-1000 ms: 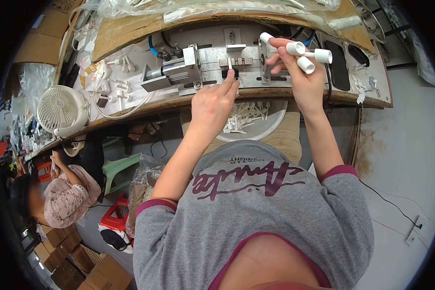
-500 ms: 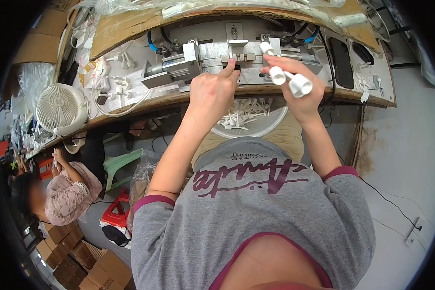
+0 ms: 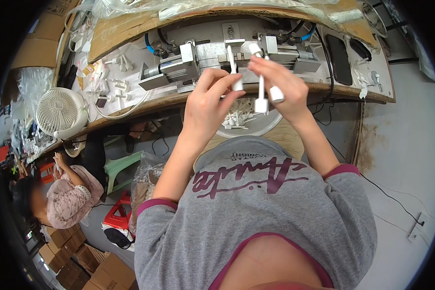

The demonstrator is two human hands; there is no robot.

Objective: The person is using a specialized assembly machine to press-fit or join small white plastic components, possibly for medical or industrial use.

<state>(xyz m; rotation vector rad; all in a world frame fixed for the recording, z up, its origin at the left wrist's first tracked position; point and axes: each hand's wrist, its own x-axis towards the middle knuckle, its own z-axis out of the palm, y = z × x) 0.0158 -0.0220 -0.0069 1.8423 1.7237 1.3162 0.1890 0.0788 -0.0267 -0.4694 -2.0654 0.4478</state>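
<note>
A white plastic piece with a thin stem and a wider cylindrical end (image 3: 237, 83) is pinched in my left hand (image 3: 205, 99), its stem pointing away from me. My right hand (image 3: 287, 92) is closed on several similar white plastic pieces (image 3: 261, 105), which stick out at both sides of the fingers. Both hands hover at the table's near edge, just in front of a metal clamping fixture (image 3: 222, 58). How the fingertips meet the pieces is partly hidden. Below the hands, a pale round basket (image 3: 268, 126) on my lap holds many loose white pieces.
Metal cylinder blocks (image 3: 176, 70) with blue and black hoses flank the fixture. A white fan (image 3: 62, 111) stands left, a dark phone (image 3: 338, 60) lies right, and cardboard (image 3: 125, 36) covers the back. Another person (image 3: 72, 198) sits at the lower left.
My left hand has drawn back from the fixture and now holds a white plastic piece. The right hand has turned and shifted slightly left, so its pieces point more toward me.
</note>
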